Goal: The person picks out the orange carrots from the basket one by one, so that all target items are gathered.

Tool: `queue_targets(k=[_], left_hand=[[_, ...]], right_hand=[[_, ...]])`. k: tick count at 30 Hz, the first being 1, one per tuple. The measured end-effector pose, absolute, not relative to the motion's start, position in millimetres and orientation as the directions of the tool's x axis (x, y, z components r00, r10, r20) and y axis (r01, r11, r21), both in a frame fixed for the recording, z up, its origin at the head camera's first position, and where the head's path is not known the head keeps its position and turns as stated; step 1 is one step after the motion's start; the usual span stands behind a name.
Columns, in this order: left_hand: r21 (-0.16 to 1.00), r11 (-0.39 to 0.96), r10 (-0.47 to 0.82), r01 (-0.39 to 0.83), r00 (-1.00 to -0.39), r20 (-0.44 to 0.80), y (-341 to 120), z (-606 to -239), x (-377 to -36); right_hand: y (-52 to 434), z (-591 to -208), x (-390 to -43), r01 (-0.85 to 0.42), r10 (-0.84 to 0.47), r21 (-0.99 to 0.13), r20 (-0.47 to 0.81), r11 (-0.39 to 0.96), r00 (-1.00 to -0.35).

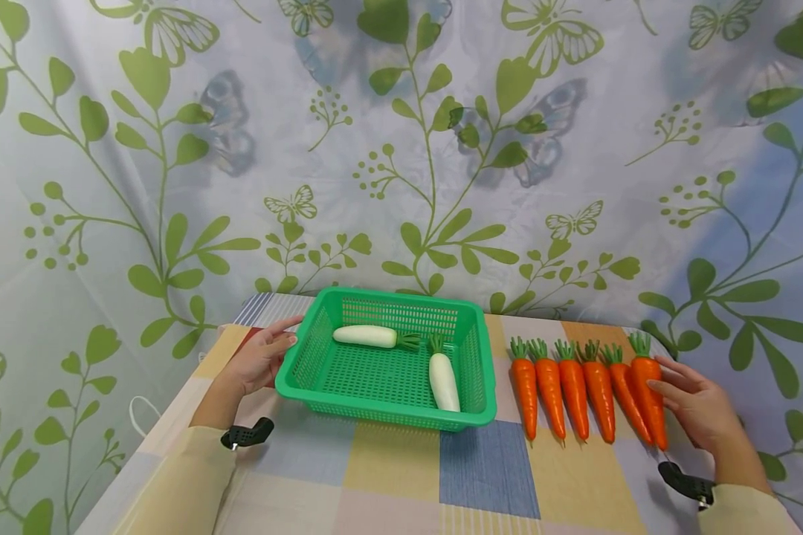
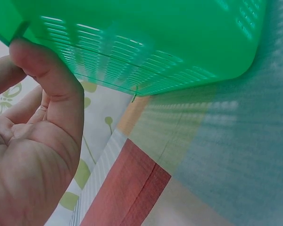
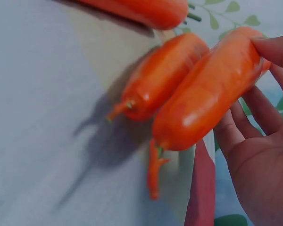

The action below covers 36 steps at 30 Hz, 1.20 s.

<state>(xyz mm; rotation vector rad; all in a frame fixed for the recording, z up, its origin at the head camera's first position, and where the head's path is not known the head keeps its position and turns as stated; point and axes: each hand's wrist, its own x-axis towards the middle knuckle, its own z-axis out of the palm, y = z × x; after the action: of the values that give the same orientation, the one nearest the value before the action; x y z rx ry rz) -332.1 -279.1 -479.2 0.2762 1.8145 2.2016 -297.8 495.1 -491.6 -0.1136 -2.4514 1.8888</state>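
A green plastic basket (image 1: 381, 416) stands mid-table and holds two white radishes, one lying crosswise at the back (image 1: 364, 336) and one along the right wall (image 1: 444, 383). My left hand (image 1: 286, 334) rests against the basket's left rim. In the left wrist view its thumb (image 2: 47, 75) presses on the basket (image 2: 146, 42) edge, with the fingers loose behind. Several orange carrots (image 1: 573, 390) lie in a row to the right of the basket. My right hand (image 1: 662, 379) touches the rightmost carrot (image 1: 649, 409). In the right wrist view, straight fingers (image 3: 240, 127) lie along that carrot (image 3: 207, 94).
A checked tablecloth (image 1: 375, 475) covers the table, with bare cloth in front of the basket. A leaf-and-butterfly curtain (image 1: 401, 148) hangs close behind. A white cable (image 1: 140, 409) hangs off the left edge. The table's right edge runs just beyond my right hand.
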Motion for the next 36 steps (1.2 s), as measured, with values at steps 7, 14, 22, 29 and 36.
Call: queue_targets(k=[7, 14, 22, 29, 36], left_hand=[[0.98, -0.173, 0.314, -0.098, -0.949, -0.039, -278.7, -479.5, -332.9], [0.982, -0.162, 0.317, -0.097, -0.947, -0.041, -278.6, -480.3, -334.4], [0.981, -0.163, 0.318, -0.1, -0.947, -0.044, -279.4, -478.9, -333.3], [0.982, -0.156, 0.317, -0.104, -0.947, -0.05, -279.3, -477.7, -333.3], [0.983, -0.154, 0.314, -0.1, -0.948, -0.048, -279.3, -477.7, -333.6]], right_hand=[[510.6, -488.1, -304.1, 0.146, 0.136, -0.878, -0.094, 0.456, -0.986], [522.2, -482.9, -314.1, 0.223, 0.167, -0.803, -0.156, 0.552, -0.974], [524.9, -486.5, -321.1, 0.252, 0.146, -0.826, -0.206, 0.505, -0.968], [524.5, -487.0, -329.2, 0.268, 0.139, -0.761, -0.231, 0.591, -0.963], [523.9, -487.6, -331.2, 0.28, 0.142, -0.731, -0.246, 0.623, -0.959]])
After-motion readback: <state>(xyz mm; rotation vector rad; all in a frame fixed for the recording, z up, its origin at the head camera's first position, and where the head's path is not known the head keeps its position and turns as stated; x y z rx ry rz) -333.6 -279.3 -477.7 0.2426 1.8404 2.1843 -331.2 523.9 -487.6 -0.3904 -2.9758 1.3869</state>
